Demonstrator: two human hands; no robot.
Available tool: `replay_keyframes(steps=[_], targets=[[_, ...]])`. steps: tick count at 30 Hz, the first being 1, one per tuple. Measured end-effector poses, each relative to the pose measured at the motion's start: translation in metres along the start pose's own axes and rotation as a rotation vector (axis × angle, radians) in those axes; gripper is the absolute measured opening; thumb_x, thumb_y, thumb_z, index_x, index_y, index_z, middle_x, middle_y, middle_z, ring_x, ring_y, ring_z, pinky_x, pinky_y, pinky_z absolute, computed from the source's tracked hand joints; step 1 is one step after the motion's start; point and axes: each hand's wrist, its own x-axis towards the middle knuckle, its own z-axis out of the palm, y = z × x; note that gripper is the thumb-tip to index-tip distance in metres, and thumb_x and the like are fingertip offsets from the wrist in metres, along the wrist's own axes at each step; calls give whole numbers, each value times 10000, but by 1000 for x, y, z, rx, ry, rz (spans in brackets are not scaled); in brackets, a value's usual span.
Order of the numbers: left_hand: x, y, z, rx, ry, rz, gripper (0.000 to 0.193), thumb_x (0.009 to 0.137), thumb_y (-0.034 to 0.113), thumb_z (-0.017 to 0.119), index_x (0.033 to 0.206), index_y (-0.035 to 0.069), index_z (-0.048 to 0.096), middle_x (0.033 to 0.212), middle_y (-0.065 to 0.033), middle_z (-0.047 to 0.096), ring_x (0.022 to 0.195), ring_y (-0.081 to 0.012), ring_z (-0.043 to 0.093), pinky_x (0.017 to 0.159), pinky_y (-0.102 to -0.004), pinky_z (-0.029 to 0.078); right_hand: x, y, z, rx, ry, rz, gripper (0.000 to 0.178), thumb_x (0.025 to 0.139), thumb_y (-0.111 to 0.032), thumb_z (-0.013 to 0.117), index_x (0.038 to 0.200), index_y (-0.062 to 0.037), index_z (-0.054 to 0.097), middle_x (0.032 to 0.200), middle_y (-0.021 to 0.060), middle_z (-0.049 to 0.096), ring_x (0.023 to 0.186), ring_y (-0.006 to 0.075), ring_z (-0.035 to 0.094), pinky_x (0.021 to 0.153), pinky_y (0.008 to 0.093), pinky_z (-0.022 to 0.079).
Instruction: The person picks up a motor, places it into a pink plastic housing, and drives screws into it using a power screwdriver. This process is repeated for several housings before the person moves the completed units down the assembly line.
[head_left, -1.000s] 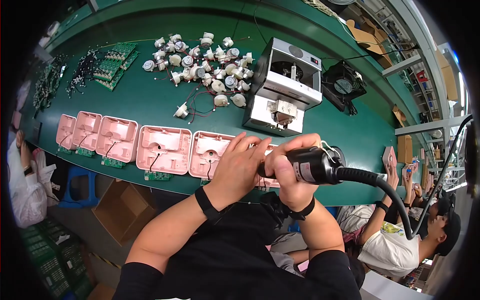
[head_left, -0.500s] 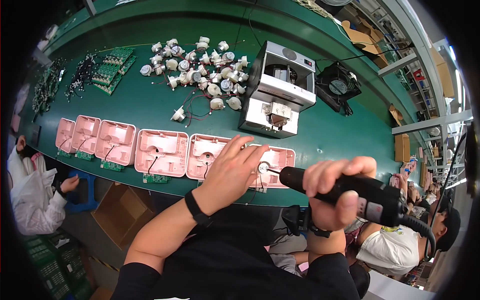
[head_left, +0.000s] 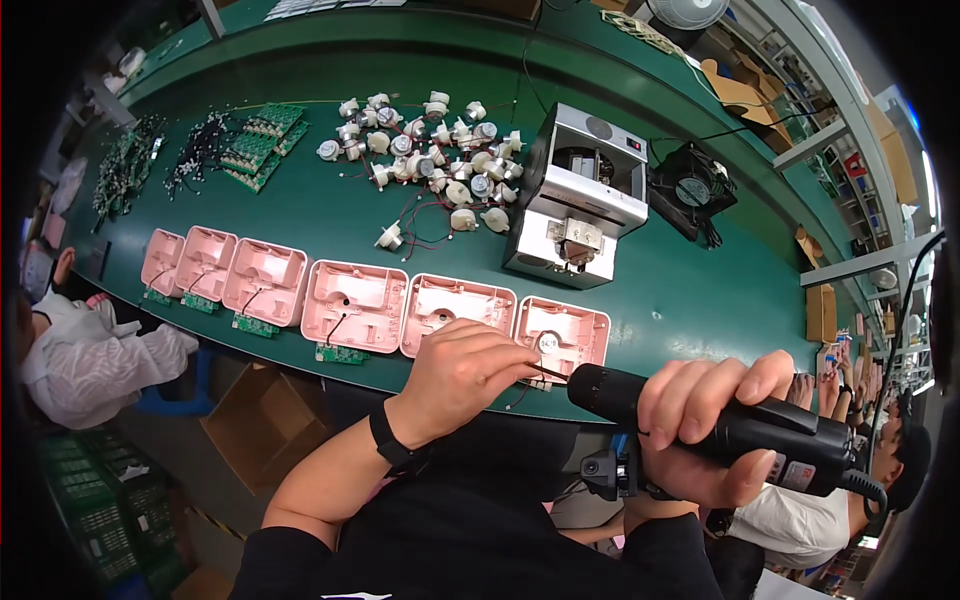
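My right hand (head_left: 715, 425) is wrapped round a black corded electric screwdriver (head_left: 610, 393), held nearly level with its bit pointing left. My left hand (head_left: 465, 375) has thumb and fingertips pinched together at the bit's tip; anything small between them is hidden. Just beyond the fingertips is the rightmost pink plastic housing (head_left: 590, 340), open side up. In it sits a round white-topped motor (head_left: 548, 343), apart from the bit. Left of it, partly behind my left hand, lies another pink housing (head_left: 470, 292).
More pink housings (head_left: 355, 300) continue the row leftward, with green circuit boards (head_left: 342, 354) at their near edges. Several motors with wires (head_left: 430, 160) lie beyond. A silver-and-black machine (head_left: 575, 200) and a black fan (head_left: 692, 190) stand at the back right. Other people sit at both sides.
The screwdriver bit has come away from the motor toward me. My left hand has gone from lying spread over the housings to pinching at the bit's tip. The whole view has shifted slightly.
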Motion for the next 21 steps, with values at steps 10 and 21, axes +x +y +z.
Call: replay_keyframes(steps=[10,21], targets=[[0,7,-2,-260,41,-94,139,764,40,811,898,41,775,873,-88,764,832,-236,737,763,-329,561,4,-4,-7,75,-62,-43,582,886,-443,771,1126,-96,371,767,75,591,532,207,587,525,373,513],[-4,3,-3,-291,44,-26,159,735,57,838,880,42,775,845,-75,759,799,-236,733,741,-319,559,9,0,-4,110,-91,-4,483,922,-382,713,1077,-71,377,705,62,535,489,178,531,491,338,491]])
